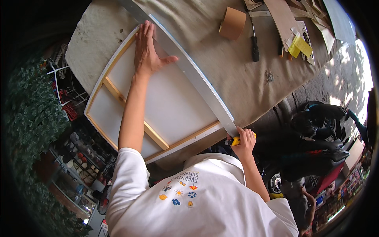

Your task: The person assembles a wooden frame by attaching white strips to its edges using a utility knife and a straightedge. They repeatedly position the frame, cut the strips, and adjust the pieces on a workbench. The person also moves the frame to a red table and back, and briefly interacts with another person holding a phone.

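A stretched canvas [169, 98] lies face down on a cloth-covered table, its pale back framed by wooden bars with a wooden crossbar [156, 136] running over it. Along its right side rests a long flat metal straightedge [205, 91]. At the far end of the frame, my left hand [146, 55] presses down, fingers stretched and thumb spread, touching the straightedge's side. My right hand [245, 145] is closed round a yellow utility knife [236, 140] beside the near end of the straightedge. The knife's blade is too small to make out.
Beyond the canvas, a roll of brown tape [233, 23] and a black-handled screwdriver [255, 49] lie on the beige cloth [237, 87]. Thin wood strips [280, 19] and yellow scraps [300, 46] are piled far right. Off the table's right edge stands a dark motorbike [323, 146].
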Demonstrator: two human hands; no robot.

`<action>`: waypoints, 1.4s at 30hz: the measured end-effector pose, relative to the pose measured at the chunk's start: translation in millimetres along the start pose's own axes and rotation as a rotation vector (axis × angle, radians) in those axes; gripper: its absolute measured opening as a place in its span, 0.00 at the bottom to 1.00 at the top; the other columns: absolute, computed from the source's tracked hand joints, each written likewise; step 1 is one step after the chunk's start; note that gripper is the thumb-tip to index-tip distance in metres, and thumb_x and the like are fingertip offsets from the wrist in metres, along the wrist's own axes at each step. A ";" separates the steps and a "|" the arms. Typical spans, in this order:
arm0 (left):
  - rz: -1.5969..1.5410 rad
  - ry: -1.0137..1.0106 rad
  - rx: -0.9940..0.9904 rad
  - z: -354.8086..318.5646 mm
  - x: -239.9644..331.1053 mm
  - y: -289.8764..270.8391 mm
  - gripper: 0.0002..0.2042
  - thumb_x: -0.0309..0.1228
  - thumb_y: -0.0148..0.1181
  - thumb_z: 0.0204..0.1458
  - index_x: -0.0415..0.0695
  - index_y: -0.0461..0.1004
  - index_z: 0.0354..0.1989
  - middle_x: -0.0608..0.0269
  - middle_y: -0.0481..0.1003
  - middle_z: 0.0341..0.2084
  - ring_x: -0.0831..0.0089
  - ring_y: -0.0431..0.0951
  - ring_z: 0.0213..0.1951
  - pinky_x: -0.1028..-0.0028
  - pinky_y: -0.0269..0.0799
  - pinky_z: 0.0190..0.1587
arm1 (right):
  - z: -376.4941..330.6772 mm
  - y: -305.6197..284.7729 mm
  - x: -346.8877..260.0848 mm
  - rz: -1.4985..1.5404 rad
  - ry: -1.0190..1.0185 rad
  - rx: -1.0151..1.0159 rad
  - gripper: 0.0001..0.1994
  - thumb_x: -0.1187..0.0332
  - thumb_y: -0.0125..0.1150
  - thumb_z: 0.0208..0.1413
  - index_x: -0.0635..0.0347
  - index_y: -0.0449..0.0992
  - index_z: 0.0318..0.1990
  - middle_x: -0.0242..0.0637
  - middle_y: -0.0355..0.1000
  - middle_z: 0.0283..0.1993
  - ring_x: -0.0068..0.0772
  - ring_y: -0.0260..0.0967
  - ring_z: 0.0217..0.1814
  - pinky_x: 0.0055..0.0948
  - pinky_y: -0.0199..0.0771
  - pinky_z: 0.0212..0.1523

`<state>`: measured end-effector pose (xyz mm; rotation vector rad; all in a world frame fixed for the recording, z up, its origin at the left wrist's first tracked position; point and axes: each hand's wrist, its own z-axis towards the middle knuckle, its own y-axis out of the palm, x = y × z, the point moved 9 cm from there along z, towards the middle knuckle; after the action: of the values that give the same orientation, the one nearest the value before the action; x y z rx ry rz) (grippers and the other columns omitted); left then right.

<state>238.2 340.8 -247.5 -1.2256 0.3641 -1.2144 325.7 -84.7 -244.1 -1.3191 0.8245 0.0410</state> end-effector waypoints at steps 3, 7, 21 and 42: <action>0.038 0.008 -0.016 -0.8 -4.1 4.1 0.64 0.77 0.59 0.36 0.38 0.51 0.73 0.42 0.51 0.73 0.43 0.49 0.73 0.41 0.46 0.71 | -1.5 1.0 0.8 0.015 0.000 0.018 0.24 0.63 0.79 0.38 0.62 0.76 0.43 0.37 0.69 0.30 0.39 0.67 0.31 0.36 0.64 0.33; 0.023 0.036 0.000 -0.8 -1.4 3.6 0.62 0.75 0.60 0.39 0.37 0.50 0.73 0.39 0.52 0.72 0.39 0.51 0.72 0.43 0.46 0.71 | 2.0 -1.9 -0.8 0.013 0.000 0.021 0.23 0.62 0.79 0.40 0.62 0.76 0.42 0.36 0.69 0.29 0.38 0.68 0.31 0.35 0.66 0.34; 0.065 0.043 0.003 -0.4 -3.5 6.2 0.63 0.77 0.59 0.37 0.38 0.49 0.74 0.40 0.52 0.72 0.42 0.51 0.73 0.43 0.47 0.71 | 9.3 6.8 -1.1 0.020 -0.017 -0.097 0.36 0.65 0.79 0.40 0.56 0.74 0.61 0.37 0.70 0.35 0.38 0.70 0.35 0.36 0.71 0.38; 0.087 0.016 -0.003 -0.5 -3.4 4.0 0.64 0.78 0.58 0.37 0.40 0.46 0.75 0.40 0.51 0.72 0.41 0.50 0.73 0.44 0.46 0.72 | 10.3 11.2 -1.9 0.052 -0.052 -0.098 0.40 0.68 0.78 0.37 0.55 0.72 0.65 0.37 0.68 0.34 0.39 0.69 0.36 0.37 0.68 0.37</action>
<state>238.5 342.9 -252.3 -1.1917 0.4268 -1.1502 324.3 -71.8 -252.2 -1.3825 0.8210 0.1576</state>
